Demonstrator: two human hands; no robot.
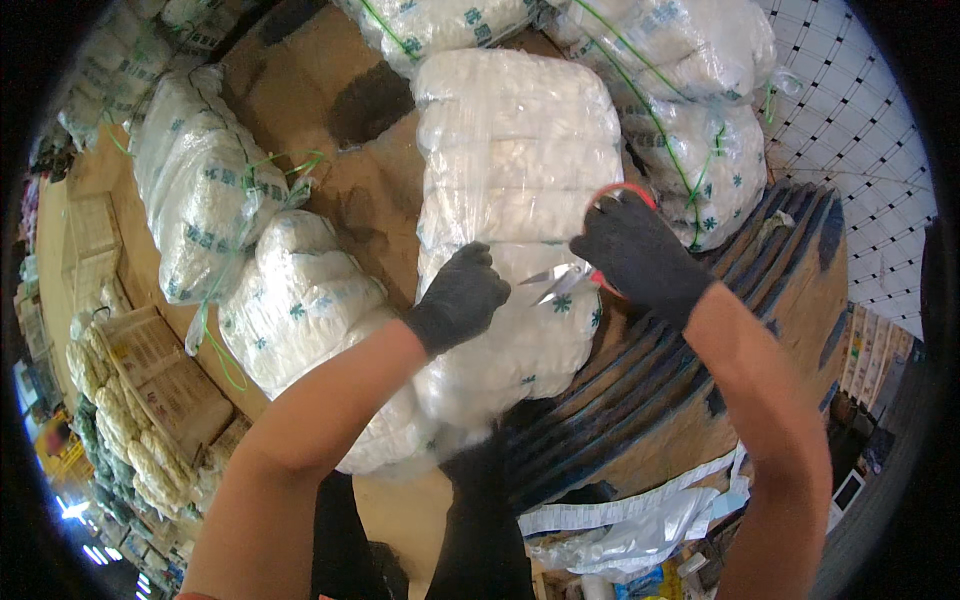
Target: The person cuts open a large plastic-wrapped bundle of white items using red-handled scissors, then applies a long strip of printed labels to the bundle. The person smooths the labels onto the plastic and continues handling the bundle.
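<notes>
Large wooden work surface (300,90) underneath, brown, worn, dark stain near the top; blue slatted pallet (640,400) at right, paint scuffed, boards bending with the lens.

Several bulging plastic sacks (200,190) around, tied with thin green cord (640,90), packed with white lumpy fill; soft, pillow-shaped, glossy film.

Central bale (515,200) upright-ish between the hands, clear film over stacked white rows, blocky at the top, sagging lower down; film taut across the front, wrinkled at the sides.

Left hand (462,295) in dark grey knit glove, curled shut and pinching a fold of the bale's film at mid-height, pulling it off the contents.

Right hand (640,255) in matching glove, closed through the red loops of the scissors (575,278); steel blades parted, tips aimed left at the pinched film, just beside the left fingertips.

Judged as slitting the wrap; doing it well:
- keep film tensioned away from the fill, so blades bite plastic only;
- enter with one tip at a shallow angle, then run along the film rather than stab inward;
- keep left fingertips clear of the blade line; currently close, main risk;
- cut along the face, not the cord zone, to keep the fill from spilling;
- thin film likely to tear once nicked; short snips enough.

Smaller bits: crumpled white plastic and paper (620,530) at lower right; stacked cartons (150,380) at left.
</notes>
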